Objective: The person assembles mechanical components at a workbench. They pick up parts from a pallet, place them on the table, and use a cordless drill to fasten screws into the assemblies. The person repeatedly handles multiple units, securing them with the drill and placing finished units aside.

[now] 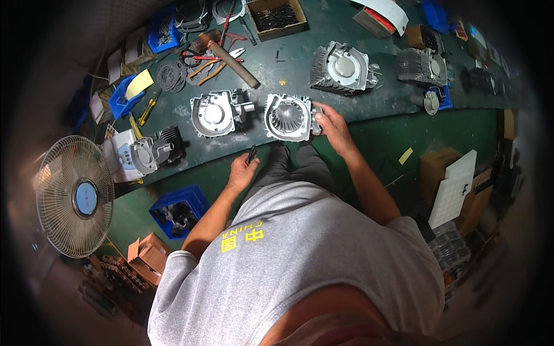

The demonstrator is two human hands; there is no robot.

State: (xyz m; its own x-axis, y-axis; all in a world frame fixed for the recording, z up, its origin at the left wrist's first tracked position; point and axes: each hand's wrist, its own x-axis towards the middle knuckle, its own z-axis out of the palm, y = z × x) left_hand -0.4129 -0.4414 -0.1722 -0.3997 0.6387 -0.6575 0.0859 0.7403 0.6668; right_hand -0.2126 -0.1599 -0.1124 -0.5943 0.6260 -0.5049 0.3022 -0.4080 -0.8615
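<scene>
At the bench's near edge, my right hand [333, 127] is closed round the side fitting of a cast-metal housing [287, 117] with a finned round hollow. My left hand [244, 172], just off the edge, pinches some dark slender pieces [251, 154] that look like screws; their exact kind is too small to tell. Left of the gripped housing lies a similar housing [212, 114] with a smooth round centre and a pipe stub. Beyond my right hand stands a larger finned housing [344, 68], touched by neither hand.
A hammer [231, 60] lies among pliers and cables. Dark screws fill a cardboard box [301, 23] at the back. More housings stand at the right [424, 68] and left [151, 153]. A fan [86, 198] stands at the left, near a blue crate [199, 199] below the bench.
</scene>
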